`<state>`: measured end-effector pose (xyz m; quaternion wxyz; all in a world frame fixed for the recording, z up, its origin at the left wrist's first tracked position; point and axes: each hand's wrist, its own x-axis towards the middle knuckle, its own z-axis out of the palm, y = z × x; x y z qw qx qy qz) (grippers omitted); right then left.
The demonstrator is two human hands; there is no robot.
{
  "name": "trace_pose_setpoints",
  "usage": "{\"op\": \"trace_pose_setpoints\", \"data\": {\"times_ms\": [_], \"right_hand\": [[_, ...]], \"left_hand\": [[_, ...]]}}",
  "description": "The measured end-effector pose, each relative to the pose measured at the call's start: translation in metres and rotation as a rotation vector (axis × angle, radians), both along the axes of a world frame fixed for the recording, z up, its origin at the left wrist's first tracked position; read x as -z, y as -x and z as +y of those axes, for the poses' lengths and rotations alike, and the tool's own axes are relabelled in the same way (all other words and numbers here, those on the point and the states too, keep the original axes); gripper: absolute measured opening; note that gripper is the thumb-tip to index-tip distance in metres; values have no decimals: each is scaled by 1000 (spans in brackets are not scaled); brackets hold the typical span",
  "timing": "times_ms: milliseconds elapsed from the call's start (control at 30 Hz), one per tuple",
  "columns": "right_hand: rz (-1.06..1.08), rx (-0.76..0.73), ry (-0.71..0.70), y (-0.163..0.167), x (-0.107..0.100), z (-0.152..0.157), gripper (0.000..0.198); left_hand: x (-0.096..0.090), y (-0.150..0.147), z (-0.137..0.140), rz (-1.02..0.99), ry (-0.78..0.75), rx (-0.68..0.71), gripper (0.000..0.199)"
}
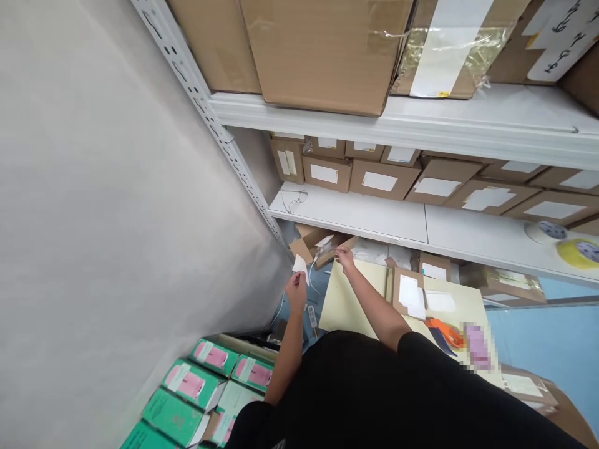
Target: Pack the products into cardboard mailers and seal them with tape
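Note:
My left hand (296,292) is closed on a small white piece of paper (300,264), which sticks up beyond the fingertips. A white cable (311,274) hangs just beyond it. My right hand (345,257) is held out above the far left corner of the cream-coloured table top (358,290). Its fingers are pinched together, and I cannot make out what is between them. Next to the right fingertips, an open cardboard box (302,249) sits under the shelf, with white and clear material in it.
A taped carton with white labels (397,290), an orange tape dispenser (447,333) and a blurred pink item (477,346) lie on the table. Eyeglasses (294,201) and tape rolls (584,252) rest on the white shelf (355,209). Green boxes (173,411) stand low left, by the wall (116,187).

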<state>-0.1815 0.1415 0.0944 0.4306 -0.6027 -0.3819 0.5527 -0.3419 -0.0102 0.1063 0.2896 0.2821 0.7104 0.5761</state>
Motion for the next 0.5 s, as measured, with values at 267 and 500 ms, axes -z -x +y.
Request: {"op": "trace_pose_setpoints", "data": {"times_ms": [267, 500], "right_hand": [[238, -118, 183, -60, -2, -91, 47], [266, 424, 105, -149, 7, -122, 30]], "left_hand": [[19, -70, 35, 329, -101, 558, 16], [37, -173, 36, 468, -202, 937, 26]]}}
